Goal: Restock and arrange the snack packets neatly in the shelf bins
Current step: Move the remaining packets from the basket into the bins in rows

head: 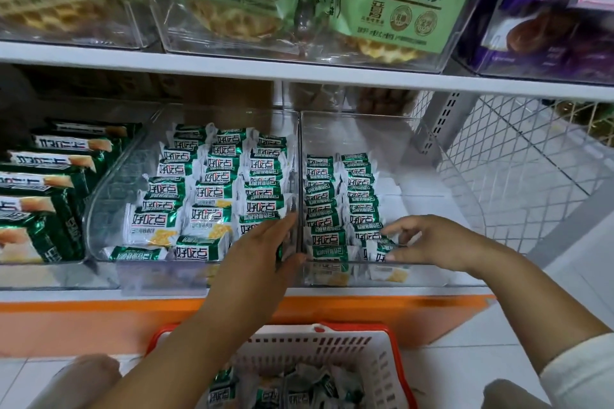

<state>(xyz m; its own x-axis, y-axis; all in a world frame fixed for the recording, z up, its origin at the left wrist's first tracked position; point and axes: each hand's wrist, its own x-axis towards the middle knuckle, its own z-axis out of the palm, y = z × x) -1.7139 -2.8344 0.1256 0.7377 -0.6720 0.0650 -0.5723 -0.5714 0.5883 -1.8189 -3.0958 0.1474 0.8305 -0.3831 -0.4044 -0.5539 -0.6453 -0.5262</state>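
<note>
Shelf bins (109,176): left hand (262,251) flat, right hand (432,239) pinches packet (382,246).

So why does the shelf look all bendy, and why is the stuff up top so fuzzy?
Head view: the wide lens bows the white shelf edge; the green waffle packs up top are soft and blurred; hazy glare whitens the clear bin wall; the snack packet pinched by the right hand looks sharper.
</note>
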